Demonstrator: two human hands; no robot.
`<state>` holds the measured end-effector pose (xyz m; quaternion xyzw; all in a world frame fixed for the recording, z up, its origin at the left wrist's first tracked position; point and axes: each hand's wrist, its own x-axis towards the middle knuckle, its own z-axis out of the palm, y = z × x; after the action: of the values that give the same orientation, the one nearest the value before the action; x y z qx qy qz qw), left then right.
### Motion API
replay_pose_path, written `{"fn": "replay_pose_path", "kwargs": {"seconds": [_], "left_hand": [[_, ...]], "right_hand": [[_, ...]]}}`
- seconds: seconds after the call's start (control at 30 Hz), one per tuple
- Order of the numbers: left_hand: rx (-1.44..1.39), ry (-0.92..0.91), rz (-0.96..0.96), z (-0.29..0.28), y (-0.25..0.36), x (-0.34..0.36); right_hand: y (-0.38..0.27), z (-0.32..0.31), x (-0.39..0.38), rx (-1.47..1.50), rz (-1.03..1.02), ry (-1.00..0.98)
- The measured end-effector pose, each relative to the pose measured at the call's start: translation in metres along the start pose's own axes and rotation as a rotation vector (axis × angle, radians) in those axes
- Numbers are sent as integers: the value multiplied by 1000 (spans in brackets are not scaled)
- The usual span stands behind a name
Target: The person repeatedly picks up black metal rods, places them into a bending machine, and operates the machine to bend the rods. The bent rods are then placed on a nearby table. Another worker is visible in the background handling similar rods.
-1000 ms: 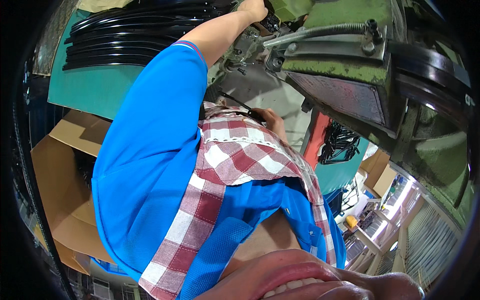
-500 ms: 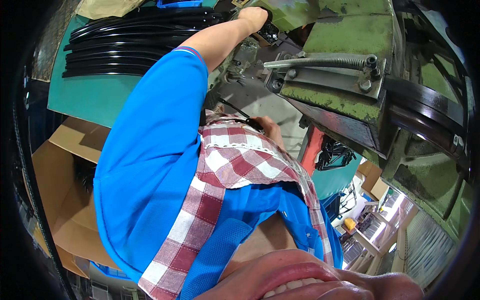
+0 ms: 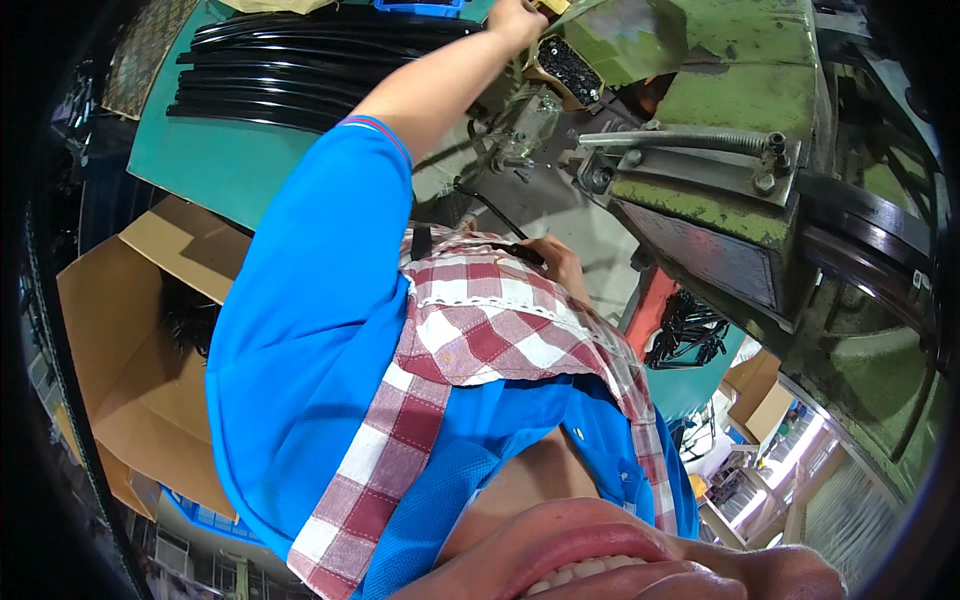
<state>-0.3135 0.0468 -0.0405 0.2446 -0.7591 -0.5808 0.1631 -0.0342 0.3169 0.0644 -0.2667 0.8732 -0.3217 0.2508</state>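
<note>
My left hand [image 3: 514,24] reaches to the top of the view, fingers curled at a green metal surface beside a small box of black fasteners [image 3: 566,70]; what it grips is hidden. My right hand [image 3: 559,262] is low by my checked apron [image 3: 480,310], closed on a thin black bar [image 3: 492,210]. Long glossy black strips [image 3: 270,75] lie in rows on a teal table [image 3: 190,160] to the left of my left forearm. A worn green machine [image 3: 730,110] with a spring-covered rod [image 3: 690,140] stands to my right.
An open cardboard box [image 3: 120,330] with dark pieces is at my left. A blue bin [image 3: 420,8] sits at the far edge of the table. On the right are a red bar [image 3: 650,305], a pile of black parts [image 3: 690,330] and a second cardboard box [image 3: 750,395].
My view has shifted slightly, so the surroundings sit farther right. My left hand is higher in the picture, uncovering more of the fastener box. My right hand stays low with the black bar.
</note>
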Motion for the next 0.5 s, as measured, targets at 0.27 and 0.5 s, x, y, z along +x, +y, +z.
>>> {"fn": "replay_pose_path", "kwargs": {"seconds": [0.27, 0.5], "left_hand": [[-85, 218, 146, -69, -33, 59], [218, 235, 365, -82, -41, 15]], "right_hand": [[4, -2, -9, -2, 128, -39], [2, -10, 4, -82, -3, -91]]}}
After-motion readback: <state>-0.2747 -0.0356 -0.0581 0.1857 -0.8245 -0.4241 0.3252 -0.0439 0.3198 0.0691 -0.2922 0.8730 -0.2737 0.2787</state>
